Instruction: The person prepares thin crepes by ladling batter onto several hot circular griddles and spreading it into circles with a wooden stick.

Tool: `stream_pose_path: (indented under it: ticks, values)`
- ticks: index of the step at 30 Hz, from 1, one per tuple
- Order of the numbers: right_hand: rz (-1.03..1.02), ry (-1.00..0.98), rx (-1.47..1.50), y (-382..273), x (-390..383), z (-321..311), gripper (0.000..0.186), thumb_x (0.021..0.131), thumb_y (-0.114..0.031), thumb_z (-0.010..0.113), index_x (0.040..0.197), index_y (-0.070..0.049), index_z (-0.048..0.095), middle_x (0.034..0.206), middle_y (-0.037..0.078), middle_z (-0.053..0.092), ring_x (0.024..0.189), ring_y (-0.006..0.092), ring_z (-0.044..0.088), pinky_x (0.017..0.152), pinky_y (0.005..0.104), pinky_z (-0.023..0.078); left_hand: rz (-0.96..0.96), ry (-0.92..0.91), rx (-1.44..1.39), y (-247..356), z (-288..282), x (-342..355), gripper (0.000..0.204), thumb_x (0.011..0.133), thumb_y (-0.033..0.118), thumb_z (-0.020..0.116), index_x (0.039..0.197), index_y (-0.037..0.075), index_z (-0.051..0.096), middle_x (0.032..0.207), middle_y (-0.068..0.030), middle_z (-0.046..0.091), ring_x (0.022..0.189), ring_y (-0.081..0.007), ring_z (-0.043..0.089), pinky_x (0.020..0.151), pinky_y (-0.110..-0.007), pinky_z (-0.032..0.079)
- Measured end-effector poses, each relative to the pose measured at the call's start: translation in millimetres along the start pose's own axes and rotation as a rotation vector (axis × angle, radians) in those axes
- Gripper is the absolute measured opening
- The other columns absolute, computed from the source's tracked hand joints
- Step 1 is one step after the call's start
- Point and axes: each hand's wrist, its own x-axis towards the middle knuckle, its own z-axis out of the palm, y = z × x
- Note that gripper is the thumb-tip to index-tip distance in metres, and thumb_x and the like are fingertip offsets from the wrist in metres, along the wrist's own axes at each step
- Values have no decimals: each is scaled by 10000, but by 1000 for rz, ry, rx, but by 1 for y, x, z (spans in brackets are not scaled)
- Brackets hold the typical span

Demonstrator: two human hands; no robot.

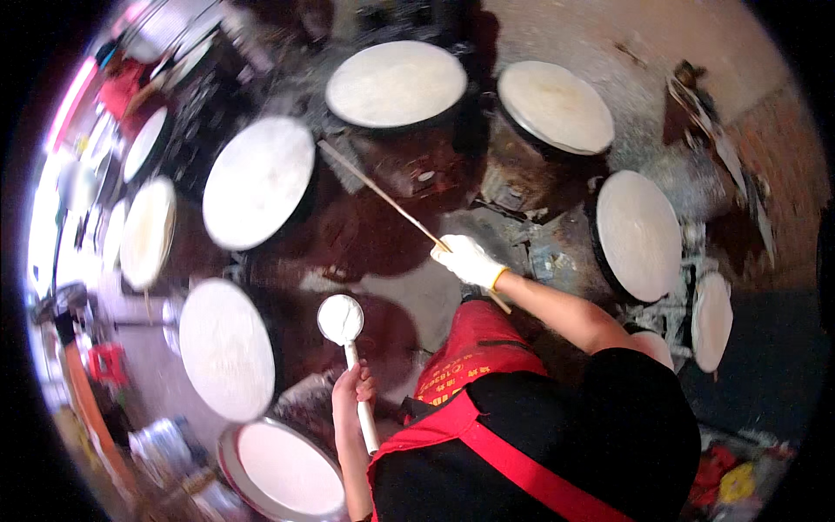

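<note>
My left hand (354,387), bare, is closed around the pale handle of a ladle (340,318) whose round bowl holds a white, batter-like substance. In a white glove, my right hand (470,261) grips a long thin wooden stick (374,186), which points up and left past the middle. Around me stand several round griddles covered in white layers. The nearest to the ladle is the left griddle (228,350); the stick's far tip lies near the upper-left griddle (259,183). Below the ladle, to the left, a wide red-rimmed basin (228,461) holds white liquid.
More white-covered rounds stand at the top (396,84), upper right (557,106) and right (638,235). Another person (126,91) in red works at the far upper left. A red stool (107,364) stands at the left, and a brick wall (787,157) at the right.
</note>
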Motion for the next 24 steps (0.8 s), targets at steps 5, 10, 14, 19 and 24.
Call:
stream_pose_path:
  ticks: [5, 10, 14, 19, 24]
  values:
    - [19, 192, -367, 49, 29, -112, 214, 868, -282, 502, 866, -79, 570, 776, 154, 594, 716, 343, 598, 647, 456, 462, -73, -95, 107, 1, 101, 54, 184, 951, 98, 465, 1077, -34, 482, 773, -53, 446, 521, -62, 360, 383, -165, 305]
    - [183, 405, -513, 91, 105, -220, 309, 838, -348, 570, 972, -70, 551, 896, 185, 617, 870, 336, 621, 709, 456, 495, -62, -90, 149, -14, 201, 103, 198, 950, 97, 464, 1094, -37, 459, 772, -42, 424, 519, -60, 364, 376, -167, 318]
    - [191, 465, -596, 107, 154, -260, 520, 768, -405, 648, 1120, -50, 504, 1044, 174, 597, 896, 337, 626, 723, 430, 513, -51, -114, 194, -25, 273, 127, 211, 953, 112, 469, 1098, -41, 461, 775, -37, 419, 523, -58, 364, 385, -162, 318]
    - [136, 480, -557, 139, 196, -274, 312, 809, -378, 575, 825, -79, 665, 848, 168, 656, 760, 327, 651, 653, 447, 507, -111, -140, 345, -25, 336, 163, 250, 958, 123, 463, 1140, -48, 460, 787, -34, 414, 533, -58, 358, 392, -161, 305]
    - [212, 620, -203, 144, 189, -347, 393, 831, -427, 553, 758, -60, 676, 764, 194, 653, 687, 346, 642, 622, 453, 480, -199, -196, 504, -20, 390, 219, 244, 956, 120, 461, 1146, -34, 456, 763, -29, 402, 543, -62, 349, 387, -162, 289]
